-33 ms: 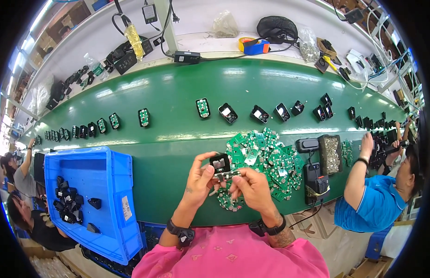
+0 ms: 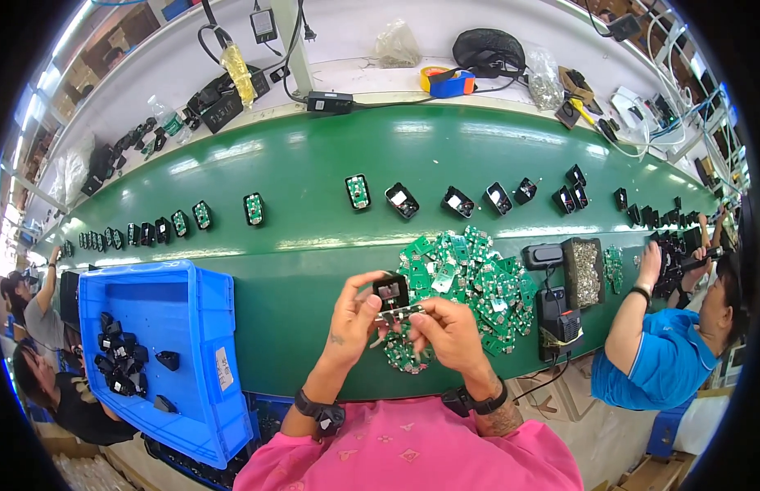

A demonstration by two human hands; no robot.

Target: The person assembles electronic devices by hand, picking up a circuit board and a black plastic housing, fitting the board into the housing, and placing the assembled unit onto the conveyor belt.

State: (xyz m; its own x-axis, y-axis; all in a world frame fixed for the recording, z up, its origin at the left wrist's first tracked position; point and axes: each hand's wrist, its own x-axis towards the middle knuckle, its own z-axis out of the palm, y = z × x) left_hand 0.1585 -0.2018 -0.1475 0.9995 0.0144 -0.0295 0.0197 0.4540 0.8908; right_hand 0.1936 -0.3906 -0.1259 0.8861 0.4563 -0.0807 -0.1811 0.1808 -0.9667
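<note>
Just below the middle of the frame I hold a small black case (image 2: 390, 288), its open side facing up, with a narrow circuit board (image 2: 399, 313) across its lower edge. I reckon the board could drop if my pinch slackened, and among the pile of loose green boards (image 2: 474, 286) just to the right it would be hard to pick out. If wires join the 2 pieces, which I cannot make out for sure, drawing them apart could strain a joint.

My left hand (image 2: 349, 319) clasps the case, fingers bent round its upper left side, thumb pressed near its lower left corner. My right hand (image 2: 449, 331) pinches the board's right end between thumb and index finger; the other fingers curl below, partly hidden. My 2 forearms rise from the frame's lower edge and slant inward, hands close together above the green table (image 2: 290, 303).
</note>
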